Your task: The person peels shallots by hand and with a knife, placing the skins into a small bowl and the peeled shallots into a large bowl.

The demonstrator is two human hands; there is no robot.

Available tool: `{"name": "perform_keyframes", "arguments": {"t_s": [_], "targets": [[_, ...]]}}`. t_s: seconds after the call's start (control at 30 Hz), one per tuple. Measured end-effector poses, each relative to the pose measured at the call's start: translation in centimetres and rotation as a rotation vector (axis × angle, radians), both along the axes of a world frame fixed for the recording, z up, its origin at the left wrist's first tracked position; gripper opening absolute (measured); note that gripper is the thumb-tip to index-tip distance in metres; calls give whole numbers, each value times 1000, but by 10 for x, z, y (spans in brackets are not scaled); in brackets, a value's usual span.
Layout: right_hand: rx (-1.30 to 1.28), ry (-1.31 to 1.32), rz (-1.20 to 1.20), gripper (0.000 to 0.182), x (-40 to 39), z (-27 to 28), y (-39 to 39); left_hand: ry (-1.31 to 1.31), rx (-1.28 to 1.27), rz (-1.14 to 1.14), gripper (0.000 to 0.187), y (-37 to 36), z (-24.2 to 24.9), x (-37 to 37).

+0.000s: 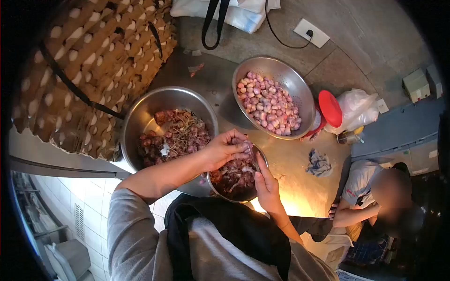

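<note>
My left hand is pinched round a small shallot above a smaller bowl of dark red skins. Beside it, my right hand holds something thin and narrow upright near the shallot, too small to identify. To the left stands a large steel bowl with unpeeled shallots and dry roots in it. Farther off, a steel colander holds a heap of peeled pinkish shallots.
Stacked egg trays rise at the left. Behind the colander are a red lid and a plastic bag. A crumpled cloth lies on the steel table. Another person sits at the right.
</note>
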State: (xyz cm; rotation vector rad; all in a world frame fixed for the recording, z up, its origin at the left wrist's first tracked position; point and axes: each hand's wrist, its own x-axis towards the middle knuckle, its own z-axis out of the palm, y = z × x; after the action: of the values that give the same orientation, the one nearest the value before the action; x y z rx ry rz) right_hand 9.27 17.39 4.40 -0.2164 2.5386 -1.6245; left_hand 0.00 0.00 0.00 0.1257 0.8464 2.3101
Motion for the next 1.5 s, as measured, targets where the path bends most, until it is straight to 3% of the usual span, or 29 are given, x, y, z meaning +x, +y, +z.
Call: {"name": "perform_keyframes", "arguments": {"t_s": [0.17, 0.37, 0.5, 0.57, 0.6, 0.73, 0.83, 0.97, 1.07, 1.13, 1.23, 1.3, 1.37, 1.5], "targets": [[133, 125, -24, 45, -6, 2, -8, 5, -32, 20, 10, 3, 4, 3], [-60, 192, -16, 45, -23, -2, -16, 57, -74, -141, 13, 4, 7, 17], [-205, 15, -77, 45, -17, -21, 4, 50, -85, -133, 13, -7, 23, 5], [-408, -132, -115, 45, -8, -5, 5, 97, -120, -73, 15, -12, 29, -6], [-377, -126, -155, 46, -5, 4, 0, 120, -160, -34, 16, -15, 37, -10], [-491, -301, -21, 45, 4, -10, 13, 117, -389, 166, 23, -11, 58, -36], [-492, -308, -112, 44, 6, -16, 5, 179, -245, 157, 37, -4, 71, -77], [-481, -320, -112, 44, 5, -20, 11, 414, -169, 214, 29, -16, 113, -98], [-484, -336, -100, 43, 4, -20, 13, 519, -365, 254, 20, -43, 124, -97], [-507, -332, -99, 42, 4, -24, 14, 637, -635, 141, 15, -76, 105, -106], [-495, -348, -98, 41, 2, -24, 13, 699, -1253, -3, 8, -125, 69, -109], [-493, -369, -104, 39, 2, -23, 13, 779, -1622, -72, 9, -149, 48, -99], [-497, -381, -87, 39, 1, -22, 14, 753, -1918, 9, 18, -172, 2, -97], [-465, -368, -83, 38, 1, -20, 12, 710, -2188, -249, 23, -180, -39, -84]]}}
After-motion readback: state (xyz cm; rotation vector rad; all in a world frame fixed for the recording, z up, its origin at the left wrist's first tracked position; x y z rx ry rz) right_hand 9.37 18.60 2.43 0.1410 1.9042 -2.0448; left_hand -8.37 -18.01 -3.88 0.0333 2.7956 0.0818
